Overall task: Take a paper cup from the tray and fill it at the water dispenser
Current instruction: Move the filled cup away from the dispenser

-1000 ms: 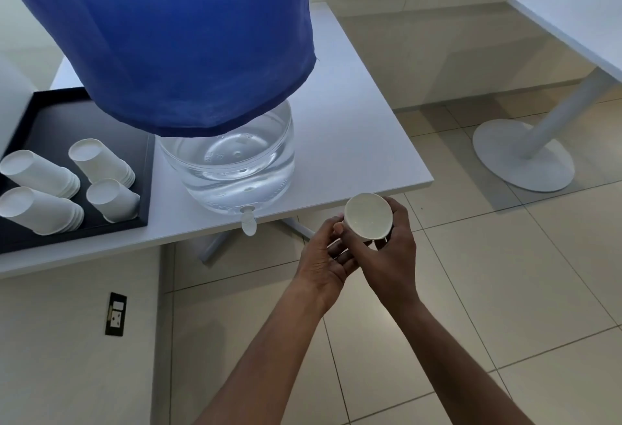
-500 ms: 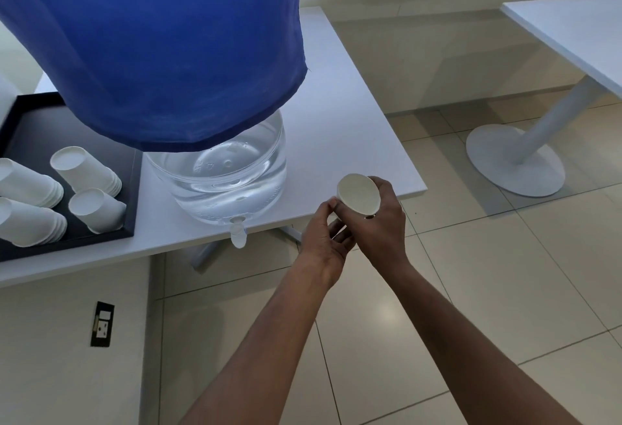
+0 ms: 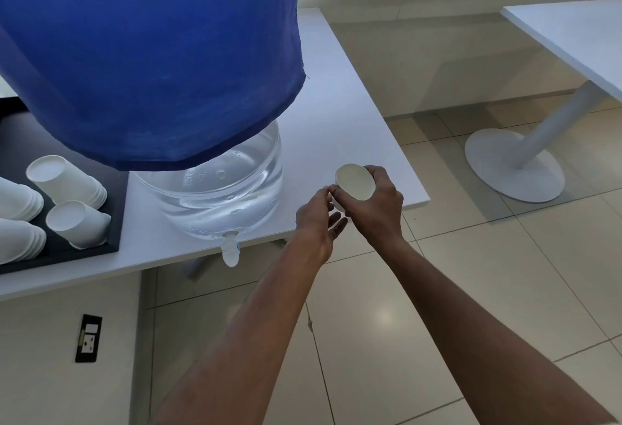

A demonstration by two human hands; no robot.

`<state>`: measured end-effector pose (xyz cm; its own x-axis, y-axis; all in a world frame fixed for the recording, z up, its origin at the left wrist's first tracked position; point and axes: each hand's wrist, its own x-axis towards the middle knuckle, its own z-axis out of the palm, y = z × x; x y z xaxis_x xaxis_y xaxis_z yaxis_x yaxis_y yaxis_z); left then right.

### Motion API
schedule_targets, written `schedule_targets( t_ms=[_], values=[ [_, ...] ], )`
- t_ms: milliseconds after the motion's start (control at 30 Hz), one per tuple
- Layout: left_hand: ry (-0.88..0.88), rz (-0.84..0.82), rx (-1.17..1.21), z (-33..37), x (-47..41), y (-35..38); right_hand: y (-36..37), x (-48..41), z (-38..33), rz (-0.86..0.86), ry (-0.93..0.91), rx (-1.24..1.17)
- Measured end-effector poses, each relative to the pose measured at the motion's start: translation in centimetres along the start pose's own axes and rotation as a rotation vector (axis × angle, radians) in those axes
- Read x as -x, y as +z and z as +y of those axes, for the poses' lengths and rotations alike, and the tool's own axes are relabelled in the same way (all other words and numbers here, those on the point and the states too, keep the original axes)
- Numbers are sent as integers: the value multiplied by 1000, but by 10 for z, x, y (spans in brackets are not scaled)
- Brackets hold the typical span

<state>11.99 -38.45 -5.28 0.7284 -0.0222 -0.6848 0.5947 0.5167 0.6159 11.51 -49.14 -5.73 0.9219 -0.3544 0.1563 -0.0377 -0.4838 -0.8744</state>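
My right hand (image 3: 377,209) grips a white paper cup (image 3: 355,182) with its flat bottom turned up toward me, just over the front edge of the white table (image 3: 353,128). My left hand (image 3: 318,219) touches the cup's lower rim with thumb and fingertips. The water dispenser (image 3: 215,185) is a clear jug under a blue cloth cover (image 3: 151,54). Its small white tap (image 3: 230,251) hangs over the table edge, to the left of and below the cup. The black tray (image 3: 116,222) at the left holds stacks of paper cups (image 3: 64,182) lying on their sides.
A second white table (image 3: 572,41) on a round pedestal base (image 3: 511,165) stands at the right. Beige floor tiles lie below my arms. A wall socket (image 3: 88,337) sits on the low wall under the table at the left.
Both hands with the cup have risen slightly toward the table edge, and the view has shifted so the tray sits further left. The cup stays bottom-up in my right hand.
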Motion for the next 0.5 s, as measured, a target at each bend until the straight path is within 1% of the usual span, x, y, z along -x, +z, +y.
schedule_targets(
  t_ms=[200, 500],
  values=[
    [23, 4, -95, 8, -22, -2, 16, -14, 8, -11, 13, 42],
    [17, 23, -69, 8, -35, -3, 32, -22, 18, -34, 81, 66]
  ],
)
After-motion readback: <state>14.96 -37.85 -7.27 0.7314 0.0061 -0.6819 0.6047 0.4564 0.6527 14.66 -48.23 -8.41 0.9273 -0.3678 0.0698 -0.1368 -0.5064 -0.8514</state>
